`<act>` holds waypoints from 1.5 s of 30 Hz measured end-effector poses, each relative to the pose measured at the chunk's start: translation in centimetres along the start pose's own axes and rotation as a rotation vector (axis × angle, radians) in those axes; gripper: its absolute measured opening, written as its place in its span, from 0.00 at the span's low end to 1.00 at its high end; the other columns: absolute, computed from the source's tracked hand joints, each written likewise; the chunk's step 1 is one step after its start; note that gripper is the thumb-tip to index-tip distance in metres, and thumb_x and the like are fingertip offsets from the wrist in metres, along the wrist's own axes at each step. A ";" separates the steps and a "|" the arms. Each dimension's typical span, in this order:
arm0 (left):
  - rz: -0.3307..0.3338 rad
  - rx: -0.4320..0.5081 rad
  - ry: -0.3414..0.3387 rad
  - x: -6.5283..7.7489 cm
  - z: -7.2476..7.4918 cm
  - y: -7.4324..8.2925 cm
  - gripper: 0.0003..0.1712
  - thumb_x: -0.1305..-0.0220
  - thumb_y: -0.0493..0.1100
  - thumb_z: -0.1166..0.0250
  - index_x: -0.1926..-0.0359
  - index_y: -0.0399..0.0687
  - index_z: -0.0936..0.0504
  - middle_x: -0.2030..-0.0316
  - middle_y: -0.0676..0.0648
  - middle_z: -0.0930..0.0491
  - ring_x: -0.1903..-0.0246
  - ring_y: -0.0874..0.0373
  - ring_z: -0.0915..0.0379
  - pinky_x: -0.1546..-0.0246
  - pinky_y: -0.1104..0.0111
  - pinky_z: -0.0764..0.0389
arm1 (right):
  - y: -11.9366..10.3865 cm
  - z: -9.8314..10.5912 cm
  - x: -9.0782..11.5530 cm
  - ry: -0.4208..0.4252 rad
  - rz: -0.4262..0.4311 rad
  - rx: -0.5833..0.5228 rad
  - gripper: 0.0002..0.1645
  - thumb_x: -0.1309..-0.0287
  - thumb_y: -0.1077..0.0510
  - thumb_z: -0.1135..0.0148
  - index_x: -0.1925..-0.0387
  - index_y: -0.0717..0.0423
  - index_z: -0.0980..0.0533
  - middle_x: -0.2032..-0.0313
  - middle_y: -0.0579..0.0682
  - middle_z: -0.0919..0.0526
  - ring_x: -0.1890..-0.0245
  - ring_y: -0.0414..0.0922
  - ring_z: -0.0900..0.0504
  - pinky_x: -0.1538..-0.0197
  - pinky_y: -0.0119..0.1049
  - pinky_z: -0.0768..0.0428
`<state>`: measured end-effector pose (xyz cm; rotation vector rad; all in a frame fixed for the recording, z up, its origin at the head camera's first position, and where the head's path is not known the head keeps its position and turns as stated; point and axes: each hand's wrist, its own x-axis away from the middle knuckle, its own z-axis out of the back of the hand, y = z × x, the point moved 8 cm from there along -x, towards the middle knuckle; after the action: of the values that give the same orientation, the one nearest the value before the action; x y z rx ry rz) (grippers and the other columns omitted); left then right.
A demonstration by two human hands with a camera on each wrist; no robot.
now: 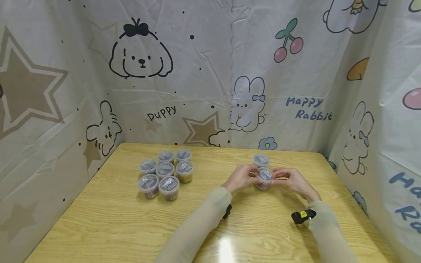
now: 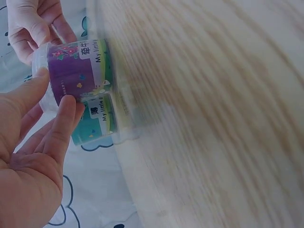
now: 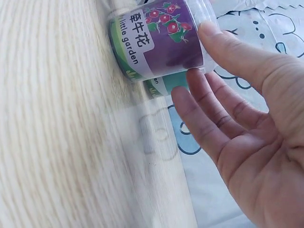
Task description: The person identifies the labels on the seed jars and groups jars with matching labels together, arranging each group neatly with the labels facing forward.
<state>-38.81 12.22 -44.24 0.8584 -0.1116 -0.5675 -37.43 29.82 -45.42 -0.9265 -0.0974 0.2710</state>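
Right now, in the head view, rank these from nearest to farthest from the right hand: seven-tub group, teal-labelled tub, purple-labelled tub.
1. Purple-labelled tub: touching the right hand.
2. Teal-labelled tub: just behind it.
3. Seven-tub group: across on the table's left side.

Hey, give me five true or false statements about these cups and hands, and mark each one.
1. Left hand and right hand both touch the purple cup. True.
2. That cup has no lid. False: a see-through lid covers it.
3. Seven cups stand grouped on the left of the table. True.
4. The purple cup stands alone. False: a teal cup stands behind it.
5. The cloth behind the table is plain. False: it has cartoon prints.
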 end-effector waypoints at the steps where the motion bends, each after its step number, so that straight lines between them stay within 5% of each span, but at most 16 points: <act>1: 0.003 0.003 -0.002 0.0 -0.1 0.0 0.16 0.42 0.42 0.28 0.52 0.48 0.16 0.48 0.49 0.17 0.53 0.61 0.18 0.55 0.78 0.19 | 0.1 0.0 0.0 0.002 -0.004 0.003 0.14 0.43 0.53 0.29 0.58 0.57 0.17 0.36 0.63 0.28 0.43 0.58 0.23 0.43 0.49 0.20; 15: 0.009 -0.025 -0.015 0.0 -0.5 0.2 0.16 0.41 0.43 0.29 0.51 0.48 0.18 0.46 0.47 0.18 0.52 0.54 0.17 0.58 0.79 0.19 | 0.3 -0.2 0.3 -0.034 -0.029 -0.030 0.17 0.42 0.52 0.30 0.56 0.60 0.20 0.34 0.64 0.31 0.38 0.61 0.27 0.38 0.58 0.26; 24: -0.003 -0.025 -0.012 0.0 -0.3 0.1 0.17 0.40 0.45 0.29 0.50 0.49 0.18 0.46 0.49 0.18 0.53 0.59 0.18 0.56 0.77 0.19 | 0.1 -0.1 0.2 -0.041 0.000 -0.048 0.20 0.42 0.51 0.30 0.54 0.60 0.21 0.34 0.64 0.30 0.39 0.60 0.27 0.39 0.60 0.28; 32: -0.029 -0.146 -0.021 0.6 0.3 0.6 0.21 0.38 0.51 0.31 0.45 0.54 0.20 0.45 0.53 0.19 0.47 0.57 0.23 0.49 0.69 0.21 | -0.8 0.4 0.0 0.058 0.008 -0.041 0.22 0.38 0.48 0.34 0.49 0.59 0.22 0.35 0.61 0.28 0.36 0.60 0.31 0.39 0.57 0.28; 41: -0.059 -0.158 0.029 2.6 2.7 0.3 0.09 0.33 0.48 0.35 0.56 0.51 0.16 0.56 0.52 0.15 0.61 0.65 0.20 0.61 0.78 0.21 | -2.3 0.5 -0.4 0.213 0.063 -0.003 0.16 0.36 0.53 0.36 0.54 0.61 0.19 0.52 0.58 0.16 0.56 0.33 0.20 0.49 0.26 0.22; 45: -0.047 -0.168 0.063 3.7 4.4 0.1 0.07 0.32 0.48 0.37 0.59 0.52 0.15 0.61 0.54 0.15 0.63 0.67 0.22 0.62 0.76 0.21 | -3.1 0.3 -0.5 0.249 0.077 0.061 0.13 0.36 0.54 0.35 0.56 0.58 0.18 0.55 0.55 0.15 0.56 0.40 0.18 0.54 0.22 0.23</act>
<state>-37.05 7.36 -41.73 0.7158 0.0137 -0.5850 -37.37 28.17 -42.67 -0.8976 0.1754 0.2262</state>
